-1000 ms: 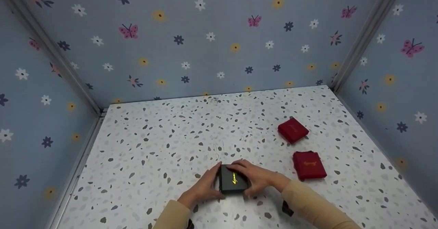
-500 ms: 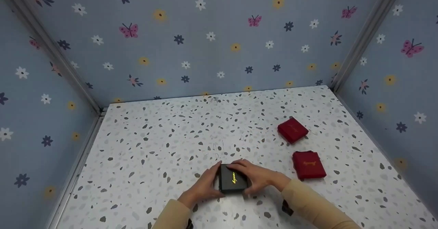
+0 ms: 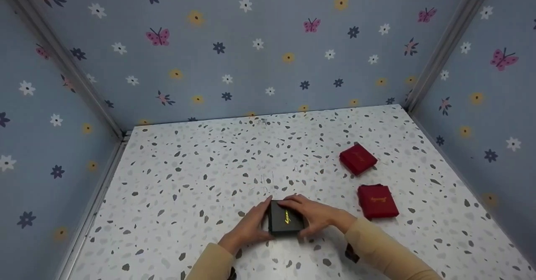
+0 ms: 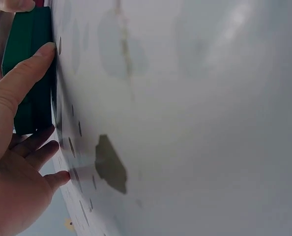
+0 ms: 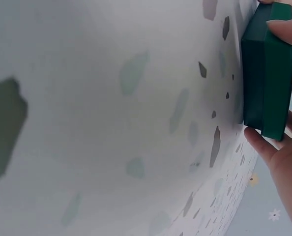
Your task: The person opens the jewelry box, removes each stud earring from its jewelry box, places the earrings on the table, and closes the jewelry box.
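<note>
A small square jewellery box (image 3: 286, 221) with gold lettering on its closed lid sits on the table, near the front. It looks nearly black in the head view, while in the left wrist view the same box (image 4: 33, 93) is dark green. My left hand (image 3: 247, 227) grips its left side, thumb at the near corner and fingers along the far edge. From the right, my right hand (image 3: 316, 217) holds the box with a finger over the lid and the thumb by the near right corner. Both hands also show around the box (image 5: 267, 78) in the right wrist view.
Two red boxes lie to the right: one (image 3: 358, 159) turned at an angle farther back, the other (image 3: 379, 202) nearer, with gold lettering. The speckled white table (image 3: 201, 163) is bounded by blue flowered walls (image 3: 268, 62) at the back and both sides.
</note>
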Demonstrator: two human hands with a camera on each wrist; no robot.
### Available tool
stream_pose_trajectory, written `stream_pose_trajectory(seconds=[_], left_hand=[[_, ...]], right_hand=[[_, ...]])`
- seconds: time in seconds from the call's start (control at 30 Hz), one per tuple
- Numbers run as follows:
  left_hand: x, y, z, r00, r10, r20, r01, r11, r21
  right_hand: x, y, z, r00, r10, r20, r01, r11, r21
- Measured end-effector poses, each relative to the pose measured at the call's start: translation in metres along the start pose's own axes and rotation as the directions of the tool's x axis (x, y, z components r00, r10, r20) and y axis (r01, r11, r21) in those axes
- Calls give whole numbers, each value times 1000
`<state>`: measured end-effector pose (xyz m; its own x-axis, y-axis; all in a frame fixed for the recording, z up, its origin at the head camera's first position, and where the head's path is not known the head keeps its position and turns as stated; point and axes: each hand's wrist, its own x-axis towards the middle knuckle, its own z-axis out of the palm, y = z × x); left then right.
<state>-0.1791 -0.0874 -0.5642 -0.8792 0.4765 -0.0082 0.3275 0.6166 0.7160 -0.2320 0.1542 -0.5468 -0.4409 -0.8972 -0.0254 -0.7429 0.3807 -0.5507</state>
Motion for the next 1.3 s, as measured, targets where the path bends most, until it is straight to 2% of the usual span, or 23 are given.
stream_pose_trajectory(seconds=[0.2, 0.47, 0.8, 1.1, 1.3], left_hand=[[0, 1, -1, 1000, 14, -2, -14, 1000, -2], [0, 2, 0, 998, 58, -36, -58, 998, -14], [0, 2, 0, 999, 39, -34, -39, 999, -21], [1, 3, -1, 1000, 23, -15, -23, 1000, -10], [1, 3, -1, 1000, 18, -10, -18, 1000, -12]], right_hand=[[-1, -2, -2, 1000, 5, -7, -6, 1000, -25], [-1, -4, -1, 999, -13, -34, 11, 998, -62], [-1, -2, -3, 1000, -15, -8, 15, 1000, -20], [-1, -3, -8, 999, 25, 38, -25, 1000, 1], [-3, -1, -6, 1000, 21, 22, -21, 1000, -2]])
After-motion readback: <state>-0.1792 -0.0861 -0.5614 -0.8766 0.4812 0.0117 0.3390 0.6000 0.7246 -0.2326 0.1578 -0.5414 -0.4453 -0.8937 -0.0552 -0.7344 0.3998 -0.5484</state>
